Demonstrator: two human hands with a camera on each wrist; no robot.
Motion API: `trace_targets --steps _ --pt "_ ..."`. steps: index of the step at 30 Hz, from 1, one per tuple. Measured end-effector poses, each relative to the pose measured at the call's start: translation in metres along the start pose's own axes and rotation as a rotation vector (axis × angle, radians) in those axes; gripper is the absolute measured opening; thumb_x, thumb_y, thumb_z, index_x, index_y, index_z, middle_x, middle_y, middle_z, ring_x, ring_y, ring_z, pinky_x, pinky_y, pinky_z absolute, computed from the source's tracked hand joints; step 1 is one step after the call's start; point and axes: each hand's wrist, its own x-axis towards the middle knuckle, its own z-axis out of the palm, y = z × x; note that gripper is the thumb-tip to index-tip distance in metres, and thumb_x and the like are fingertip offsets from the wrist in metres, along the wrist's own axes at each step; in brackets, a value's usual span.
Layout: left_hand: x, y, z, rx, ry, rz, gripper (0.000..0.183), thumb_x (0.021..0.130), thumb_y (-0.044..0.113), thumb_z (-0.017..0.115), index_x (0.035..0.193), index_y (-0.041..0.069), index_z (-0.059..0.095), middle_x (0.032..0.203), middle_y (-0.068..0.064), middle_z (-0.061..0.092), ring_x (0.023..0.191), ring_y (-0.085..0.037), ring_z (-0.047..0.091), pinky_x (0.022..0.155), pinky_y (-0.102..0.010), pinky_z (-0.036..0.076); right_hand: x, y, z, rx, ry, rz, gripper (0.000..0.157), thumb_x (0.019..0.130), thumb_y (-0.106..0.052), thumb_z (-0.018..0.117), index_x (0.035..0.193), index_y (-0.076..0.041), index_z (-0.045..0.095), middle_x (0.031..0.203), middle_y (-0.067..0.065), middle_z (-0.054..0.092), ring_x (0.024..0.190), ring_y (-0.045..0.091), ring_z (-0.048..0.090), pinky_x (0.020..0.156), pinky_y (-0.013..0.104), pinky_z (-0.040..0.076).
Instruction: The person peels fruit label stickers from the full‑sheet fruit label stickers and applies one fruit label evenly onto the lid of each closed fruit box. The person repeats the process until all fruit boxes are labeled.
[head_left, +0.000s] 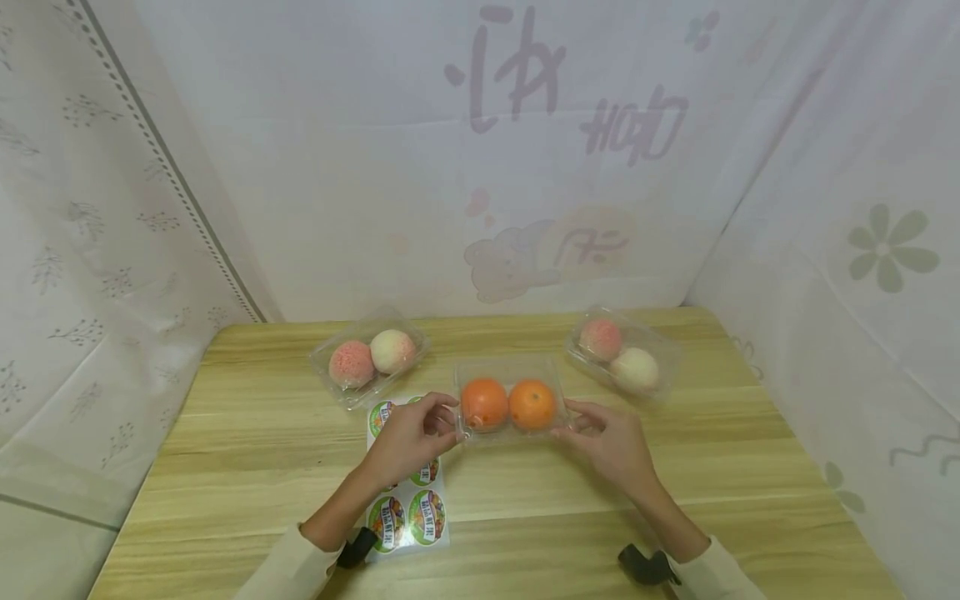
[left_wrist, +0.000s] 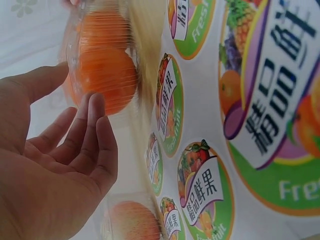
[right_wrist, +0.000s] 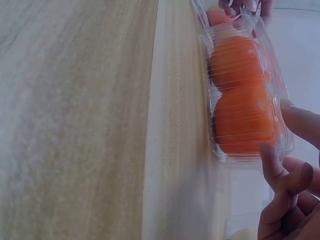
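A clear plastic clamshell box (head_left: pixel 510 367) with two oranges (head_left: pixel 484 405) side by side inside is between my hands, near the middle of the table. My left hand (head_left: pixel 409 437) grips its left end, thumb at the edge and the other fingers bent beside it. At the right end, my right hand (head_left: pixel 613 443) pinches the box's edge between thumb and fingers. The right wrist view shows the box (right_wrist: pixel 216 150) shut, its ribbed wall facing the camera. Under my left forearm lies a sheet of round fruit stickers (head_left: pixel 427 517), partly hidden by the hand.
Behind and to the left sits another clear box (head_left: pixel 347 400) holding two peach-like fruits, one pink and one pale. A similar box (head_left: pixel 662 340) with two such fruits is at the back right. Patterned white cloth (head_left: pixel 375 208) hangs around the wooden table (head_left: pixel 540 517).
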Motion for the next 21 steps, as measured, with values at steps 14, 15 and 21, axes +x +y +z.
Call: trace_targets --steps 14,15,21 --pt "-0.018 -0.005 -0.003 -0.032 0.041 -0.023 0.039 0.100 0.019 0.083 0.135 0.003 0.071 0.120 -0.008 0.078 0.094 -0.015 0.075 0.081 -0.032 0.061 -0.002 0.001 0.000 0.017 -0.010 0.047 0.042 0.089 -0.020 0.095 0.126 -0.005 0.081 0.086 0.000 0.080 0.058 0.012 0.065 0.049 0.026 0.050" --pt "-0.020 -0.006 -0.005 -0.035 0.044 -0.029 0.039 0.100 0.018 0.082 0.135 0.003 0.072 0.121 -0.009 0.077 0.094 -0.015 0.075 0.082 -0.033 0.062 -0.002 0.001 0.000 0.018 -0.011 0.045 0.042 0.089 -0.019 0.094 0.126 -0.005 0.081 0.086 0.001 0.080 0.059 0.012 0.067 0.050 0.026 0.052" --pt "-0.036 -0.010 -0.017 -0.051 0.068 -0.041 0.038 0.101 0.015 0.082 0.135 0.002 0.071 0.123 -0.012 0.076 0.102 -0.022 0.075 0.090 -0.037 0.063 -0.002 0.004 -0.001 0.016 -0.017 0.037 0.042 0.090 -0.020 0.094 0.128 -0.006 0.081 0.087 0.000 0.080 0.061 0.014 0.070 0.052 0.026 0.054"
